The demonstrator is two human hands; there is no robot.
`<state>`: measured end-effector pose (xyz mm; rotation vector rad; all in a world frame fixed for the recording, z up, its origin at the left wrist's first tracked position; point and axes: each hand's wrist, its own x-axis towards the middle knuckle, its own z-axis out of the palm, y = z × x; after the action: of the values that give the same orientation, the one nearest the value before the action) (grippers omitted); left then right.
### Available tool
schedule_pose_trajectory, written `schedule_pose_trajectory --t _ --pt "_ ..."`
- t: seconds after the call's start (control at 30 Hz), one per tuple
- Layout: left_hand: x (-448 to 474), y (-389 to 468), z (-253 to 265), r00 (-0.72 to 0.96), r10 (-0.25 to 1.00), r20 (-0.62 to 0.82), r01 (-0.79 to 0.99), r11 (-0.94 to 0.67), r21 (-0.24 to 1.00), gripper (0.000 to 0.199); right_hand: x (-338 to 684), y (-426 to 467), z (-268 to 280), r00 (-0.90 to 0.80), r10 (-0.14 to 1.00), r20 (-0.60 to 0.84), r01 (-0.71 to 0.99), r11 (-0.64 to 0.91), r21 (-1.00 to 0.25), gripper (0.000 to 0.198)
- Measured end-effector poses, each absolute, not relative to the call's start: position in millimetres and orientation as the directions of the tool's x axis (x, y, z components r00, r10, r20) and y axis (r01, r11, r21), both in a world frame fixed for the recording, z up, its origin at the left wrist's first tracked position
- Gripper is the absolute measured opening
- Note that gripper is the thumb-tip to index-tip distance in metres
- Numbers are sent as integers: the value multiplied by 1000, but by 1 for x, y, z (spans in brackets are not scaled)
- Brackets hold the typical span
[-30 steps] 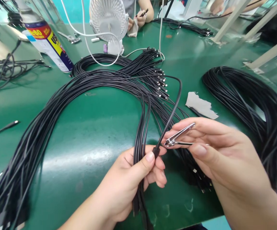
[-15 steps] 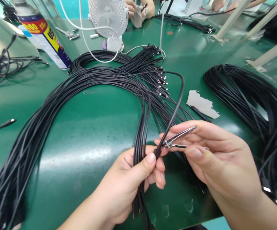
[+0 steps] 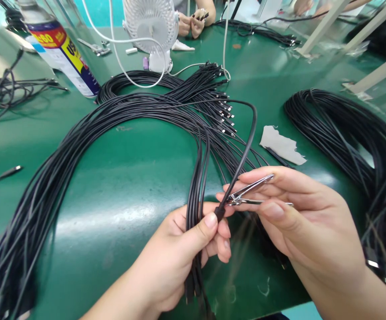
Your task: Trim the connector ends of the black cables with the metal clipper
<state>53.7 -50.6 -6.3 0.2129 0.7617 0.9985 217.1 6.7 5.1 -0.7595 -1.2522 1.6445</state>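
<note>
My left hand (image 3: 193, 244) is closed around several black cables (image 3: 195, 191) and pinches the plug end of one black cable (image 3: 219, 212) between thumb and fingers. That cable bends up and away to the back. In my right hand (image 3: 306, 222) are silver nail clippers (image 3: 251, 190), held between thumb and fingers with the lever raised. The clippers' jaws touch or nearly touch the cable just above the molded plug collar; the exact contact is hidden by the cable. Behind my hands a large looped bundle of black cables (image 3: 76, 146) lies across the green table (image 3: 119, 178).
More coiled cables (image 3: 346, 129) lie on the right, near a torn white scrap (image 3: 281, 144). A spray can (image 3: 59, 49) and a white fan (image 3: 151, 26) stand at the back. Across the table are another person's hands (image 3: 195, 23). A loose cable end (image 3: 2, 175) lies left.
My hands and the clippers have barely moved. Across the table, the other person's hands have let go of a pale cloth-like piece, which now lies beside the fan.
</note>
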Motion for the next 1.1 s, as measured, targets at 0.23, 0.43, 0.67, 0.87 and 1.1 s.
schedule_pose_trajectory --t 0.23,0.43,0.67,0.87,1.1 --pt "54 -49 -7 319 821 -473 -686 544 482 24 219 6 5 -415 909 43 -293 -89 -952 20" --pt "54 -50 -5 316 821 -476 -693 542 474 22 218 8 5 -401 915 46 -276 -73 -959 19" --pt "55 -51 -4 315 822 -475 -692 541 477 21 217 7 9 -401 915 36 -275 -83 -958 18" --pt "54 -52 -4 310 820 -481 -688 542 483 23 217 6 11 -412 911 33 -275 -90 -957 18" --pt "55 -50 -2 308 814 -492 -678 551 487 27 218 6 7 -373 926 60 -238 -33 -971 18"
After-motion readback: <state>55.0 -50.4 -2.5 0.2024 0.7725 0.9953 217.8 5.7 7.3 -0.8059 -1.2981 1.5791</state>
